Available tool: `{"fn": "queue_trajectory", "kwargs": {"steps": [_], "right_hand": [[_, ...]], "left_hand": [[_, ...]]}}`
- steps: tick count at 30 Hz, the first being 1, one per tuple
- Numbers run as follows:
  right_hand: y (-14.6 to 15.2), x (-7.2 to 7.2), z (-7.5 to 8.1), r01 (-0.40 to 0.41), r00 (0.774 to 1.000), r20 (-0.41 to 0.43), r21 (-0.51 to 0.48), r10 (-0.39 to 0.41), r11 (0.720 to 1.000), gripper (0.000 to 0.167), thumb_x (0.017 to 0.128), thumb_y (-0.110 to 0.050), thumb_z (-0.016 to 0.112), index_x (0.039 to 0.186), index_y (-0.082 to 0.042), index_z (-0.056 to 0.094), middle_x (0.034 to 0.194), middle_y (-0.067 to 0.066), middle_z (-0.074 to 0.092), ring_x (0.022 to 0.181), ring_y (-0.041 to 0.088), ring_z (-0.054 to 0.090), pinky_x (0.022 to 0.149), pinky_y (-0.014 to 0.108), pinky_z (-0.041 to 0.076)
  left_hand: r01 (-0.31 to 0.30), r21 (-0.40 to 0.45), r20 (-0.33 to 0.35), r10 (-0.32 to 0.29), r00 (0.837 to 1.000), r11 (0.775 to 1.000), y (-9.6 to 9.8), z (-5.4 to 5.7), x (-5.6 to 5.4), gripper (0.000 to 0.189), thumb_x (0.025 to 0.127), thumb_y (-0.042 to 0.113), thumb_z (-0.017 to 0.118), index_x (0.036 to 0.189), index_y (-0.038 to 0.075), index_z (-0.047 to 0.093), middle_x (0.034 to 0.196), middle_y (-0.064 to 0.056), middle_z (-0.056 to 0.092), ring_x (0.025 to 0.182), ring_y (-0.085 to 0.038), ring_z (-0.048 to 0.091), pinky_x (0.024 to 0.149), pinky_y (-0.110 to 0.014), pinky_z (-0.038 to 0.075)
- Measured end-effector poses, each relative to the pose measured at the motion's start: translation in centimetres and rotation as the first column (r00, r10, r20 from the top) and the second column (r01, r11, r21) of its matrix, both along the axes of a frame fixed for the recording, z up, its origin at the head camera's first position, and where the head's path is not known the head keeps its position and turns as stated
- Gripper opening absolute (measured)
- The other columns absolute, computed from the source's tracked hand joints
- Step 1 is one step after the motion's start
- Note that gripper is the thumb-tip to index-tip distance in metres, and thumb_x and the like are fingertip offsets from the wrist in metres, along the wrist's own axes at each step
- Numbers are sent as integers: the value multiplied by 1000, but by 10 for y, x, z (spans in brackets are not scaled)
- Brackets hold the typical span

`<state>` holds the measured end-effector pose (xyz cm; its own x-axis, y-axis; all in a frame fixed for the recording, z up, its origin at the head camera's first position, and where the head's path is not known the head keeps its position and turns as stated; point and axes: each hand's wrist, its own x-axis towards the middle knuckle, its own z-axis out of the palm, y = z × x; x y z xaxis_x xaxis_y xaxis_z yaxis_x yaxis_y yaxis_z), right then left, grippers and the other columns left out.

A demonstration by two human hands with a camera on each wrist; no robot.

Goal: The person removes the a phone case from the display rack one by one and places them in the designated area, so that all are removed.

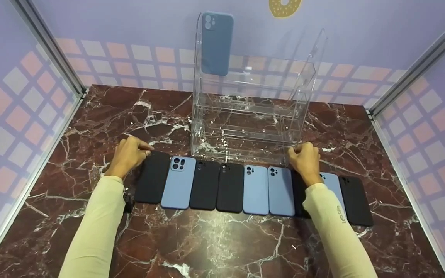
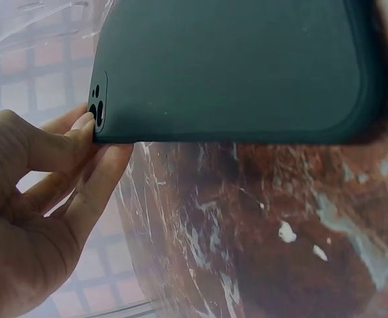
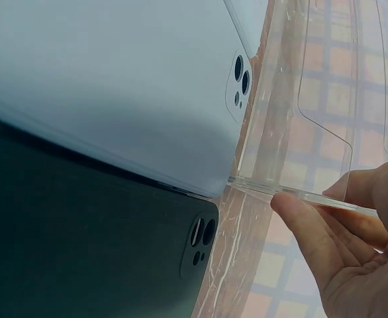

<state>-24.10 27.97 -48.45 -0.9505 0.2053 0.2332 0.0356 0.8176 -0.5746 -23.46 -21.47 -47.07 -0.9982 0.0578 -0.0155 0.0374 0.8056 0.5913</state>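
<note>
At the left end of a row lies a black phone case (image 1: 153, 177), and my left hand (image 1: 128, 154) pinches its upper corner. In the left wrist view the thumb and fingers (image 2: 81, 142) sit at the camera cutouts of that black case (image 2: 234, 73). My right hand (image 1: 306, 160) grips the front right corner of a clear tiered display stand (image 1: 245, 135). Seen from the right wrist, thumb and fingers hold the edge of its transparent side panel (image 3: 300, 193). A blue phone case (image 1: 218, 50) stands upright at the left of the top tier.
Along the row lie several more black and blue cases, among them a blue one (image 1: 178, 183) and a black one (image 1: 355, 200) at the right end. My right forearm covers part of the row. Patterned walls (image 1: 14, 96) enclose the marbled tabletop (image 1: 207, 247).
</note>
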Motion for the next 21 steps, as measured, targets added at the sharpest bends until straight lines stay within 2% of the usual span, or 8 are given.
{"fn": "queue_trajectory", "kwargs": {"steps": [8,16,21], "right_hand": [[-1,-1,0,3,1000,17,6,-4,1000,27,90,-16,68,70,1,75,75,18,73,79,41,67,82,59,50],[-1,-1,1,10,1000,27,2,-10,1000,26,89,-15,68,71,1,75,78,19,73,79,42,67,81,59,50],[0,0,1,5,999,37,3,-5,1000,29,91,-16,67,67,-1,73,74,16,72,76,40,65,81,58,50]], "left_hand": [[0,-2,28,0,1000,1000,0,-3,-2,18,93,4,69,109,2,78,112,-22,72,111,-45,64,100,-64,43],[-5,2,22,5,1000,1000,4,-7,-1,18,93,3,69,109,-1,77,111,-24,72,110,-47,64,99,-64,45],[-5,-4,11,5,1000,1000,5,2,-3,21,95,5,69,113,-3,75,113,-25,71,111,-47,63,101,-65,42]]}}
